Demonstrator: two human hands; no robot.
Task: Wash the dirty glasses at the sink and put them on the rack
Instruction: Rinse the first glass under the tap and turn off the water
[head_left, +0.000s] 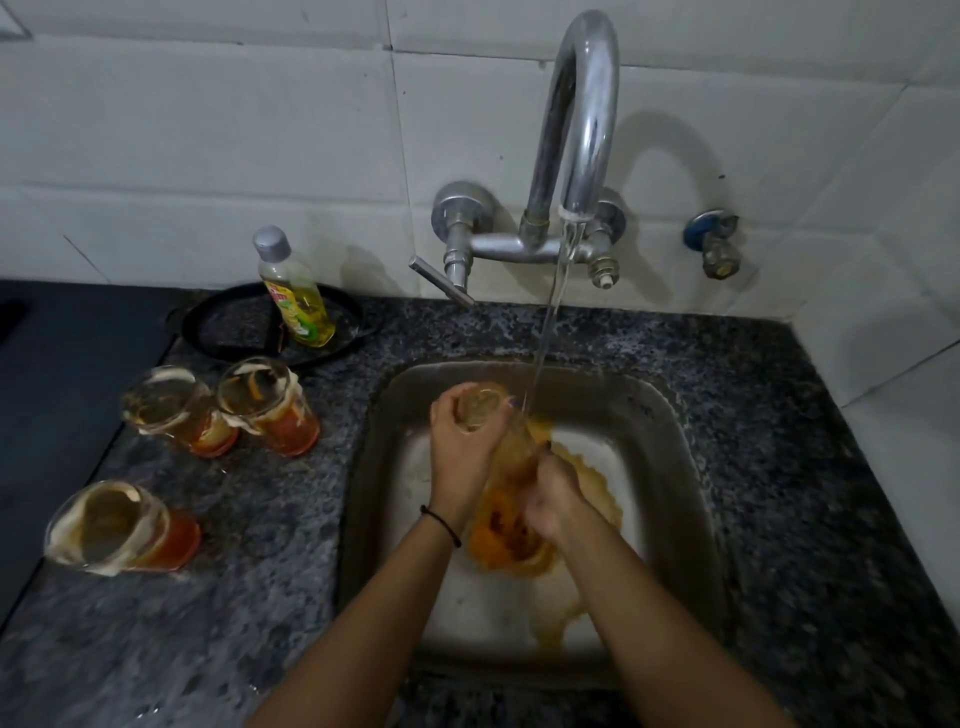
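Note:
Over the steel sink (670, 415), both hands hold one tall clear glass (511, 447), tilted with its mouth toward the tap. My left hand (460, 457) wraps its upper part near the rim. My right hand (550, 499) grips its lower end. A thin stream of water (550, 322) falls from the chrome tap (582, 130) just beside the glass rim. Orange residue (498, 540) lies in the sink under my hands. Three dirty glasses with orange dregs and foam stand on the counter at left: two together (176, 415) (270, 405) and one nearer (119, 525).
A bottle of yellow dish soap (296, 291) stands on a black round pan (228, 327) behind the glasses. The speckled granite counter (249, 597) surrounds the sink. A dark cooktop surface (57, 389) lies at far left. A second valve (719, 244) sits on the tiled wall at right. No rack is in view.

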